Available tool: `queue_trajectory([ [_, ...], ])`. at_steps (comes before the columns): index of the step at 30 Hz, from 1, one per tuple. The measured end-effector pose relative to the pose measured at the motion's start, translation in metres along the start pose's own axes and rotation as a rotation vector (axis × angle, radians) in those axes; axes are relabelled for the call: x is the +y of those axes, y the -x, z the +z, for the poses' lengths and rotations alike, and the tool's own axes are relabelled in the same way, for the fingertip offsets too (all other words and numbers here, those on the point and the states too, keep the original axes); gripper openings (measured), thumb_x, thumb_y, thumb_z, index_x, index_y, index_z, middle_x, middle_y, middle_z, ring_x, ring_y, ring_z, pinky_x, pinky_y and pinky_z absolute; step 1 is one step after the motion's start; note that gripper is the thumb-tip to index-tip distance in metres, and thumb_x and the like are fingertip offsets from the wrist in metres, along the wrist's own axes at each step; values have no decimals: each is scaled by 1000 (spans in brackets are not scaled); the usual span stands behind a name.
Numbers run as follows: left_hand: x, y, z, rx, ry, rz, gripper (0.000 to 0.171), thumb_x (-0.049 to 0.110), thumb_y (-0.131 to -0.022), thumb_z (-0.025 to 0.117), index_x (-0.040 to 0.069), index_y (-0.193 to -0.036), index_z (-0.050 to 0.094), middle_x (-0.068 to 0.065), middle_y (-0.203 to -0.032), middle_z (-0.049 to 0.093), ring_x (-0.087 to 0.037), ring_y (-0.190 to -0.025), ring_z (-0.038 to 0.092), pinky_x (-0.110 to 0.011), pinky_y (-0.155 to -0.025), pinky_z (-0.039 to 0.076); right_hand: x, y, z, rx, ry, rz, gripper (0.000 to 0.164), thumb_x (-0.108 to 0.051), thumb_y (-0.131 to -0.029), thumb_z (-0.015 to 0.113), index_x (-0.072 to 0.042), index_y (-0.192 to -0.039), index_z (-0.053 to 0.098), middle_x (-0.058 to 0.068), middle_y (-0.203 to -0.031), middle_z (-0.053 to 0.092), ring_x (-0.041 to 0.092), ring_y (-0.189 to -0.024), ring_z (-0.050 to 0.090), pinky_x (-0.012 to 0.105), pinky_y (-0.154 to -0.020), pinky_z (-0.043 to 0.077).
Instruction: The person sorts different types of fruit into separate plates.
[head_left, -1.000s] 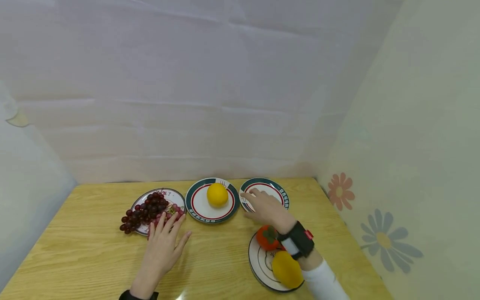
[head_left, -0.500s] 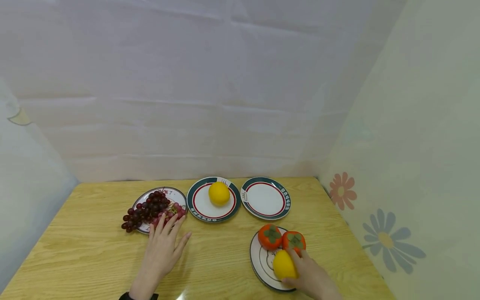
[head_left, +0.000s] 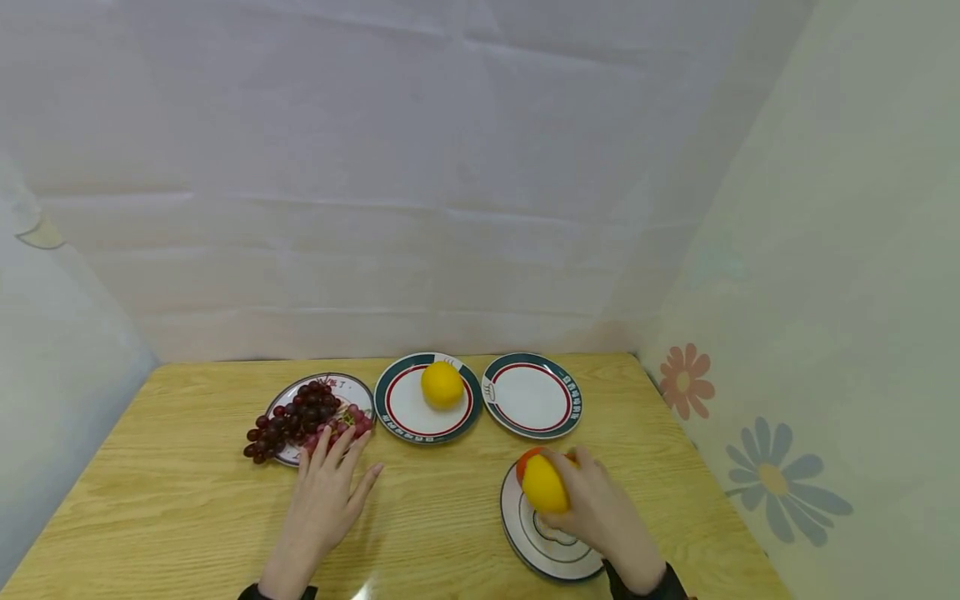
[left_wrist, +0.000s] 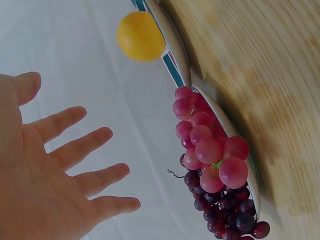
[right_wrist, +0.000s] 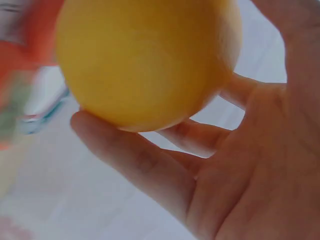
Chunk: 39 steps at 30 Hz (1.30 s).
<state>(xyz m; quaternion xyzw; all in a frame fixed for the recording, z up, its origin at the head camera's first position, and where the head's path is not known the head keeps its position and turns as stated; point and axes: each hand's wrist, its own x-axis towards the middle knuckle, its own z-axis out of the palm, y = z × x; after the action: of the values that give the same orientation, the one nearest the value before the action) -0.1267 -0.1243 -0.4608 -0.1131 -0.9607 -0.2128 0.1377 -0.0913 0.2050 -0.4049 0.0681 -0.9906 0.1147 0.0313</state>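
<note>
My right hand point(head_left: 600, 508) grips a round yellow fruit point(head_left: 546, 485) with curled fingers, raised above the near right plate point(head_left: 517, 533). In the right wrist view the same yellow fruit point(right_wrist: 145, 60) fills the grasp. Behind it, an orange-red persimmon point(head_left: 527, 460) shows partly; the second persimmon is mostly hidden by the hand. My left hand point(head_left: 321, 500) has its fingers spread near the grape plate point(head_left: 356, 387). Pink grapes point(left_wrist: 207, 150) and dark red grapes point(left_wrist: 225, 210) lie on that plate, apart from the left fingers point(left_wrist: 107, 175) in the left wrist view.
Along the back, a green-rimmed plate point(head_left: 393, 417) bears another yellow fruit point(head_left: 442, 385). To its right sits a matching plate point(head_left: 531, 402) with nothing on it. White cloth walls point(head_left: 450, 167) stand behind and beside the wooden table point(head_left: 427, 517).
My right hand came back from the far right plate, took hold of the yellow fruit on the near plate, and lifted it forward and left. The left hand has stayed in place.
</note>
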Motion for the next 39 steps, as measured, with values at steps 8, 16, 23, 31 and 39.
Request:
queue_trajectory([
  [8, 0, 2, 0, -12, -11, 1, 48, 43, -92, 50, 13, -130, 52, -15, -136, 47, -44, -134, 27, -69, -102, 20, -41, -90, 19, 37, -10, -210, 70, -40, -66, 79, -20, -125, 49, 11, -109, 51, 23, -79, 53, 36, -67, 52],
  [16, 0, 4, 2, -16, -2, -2, 49, 43, -92, 49, 13, -129, 53, -14, -137, 47, -42, -134, 27, -69, -103, 19, -65, -138, 74, -48, 22, -208, 70, -37, -68, 78, -22, -128, 45, 13, -117, 47, 26, -85, 53, 39, -72, 52],
  [23, 0, 5, 3, -18, -2, -5, 49, 44, -92, 49, 13, -129, 53, -14, -137, 47, -42, -134, 28, -69, -102, 21, -72, -151, 93, -40, 48, -189, 66, -40, -72, 75, -23, -129, 46, 13, -119, 46, 28, -92, 53, 41, -76, 53],
  [31, 0, 6, 3, -16, 3, -12, 49, 44, -91, 49, 13, -129, 52, -14, -137, 46, -42, -134, 27, -69, -102, 20, -72, -149, 91, -97, 0, -154, 69, -38, -76, 72, -26, -136, 40, 12, -131, 41, 31, -106, 51, 48, -83, 51],
  [39, -1, 5, 1, -7, 1, -14, 49, 43, -91, 50, 13, -129, 52, -14, -138, 46, -43, -134, 27, -70, -102, 20, -45, -113, 40, -157, 55, -145, 69, -44, -75, 70, -24, -135, 43, 14, -130, 48, 35, -107, 52, 47, -80, 50],
])
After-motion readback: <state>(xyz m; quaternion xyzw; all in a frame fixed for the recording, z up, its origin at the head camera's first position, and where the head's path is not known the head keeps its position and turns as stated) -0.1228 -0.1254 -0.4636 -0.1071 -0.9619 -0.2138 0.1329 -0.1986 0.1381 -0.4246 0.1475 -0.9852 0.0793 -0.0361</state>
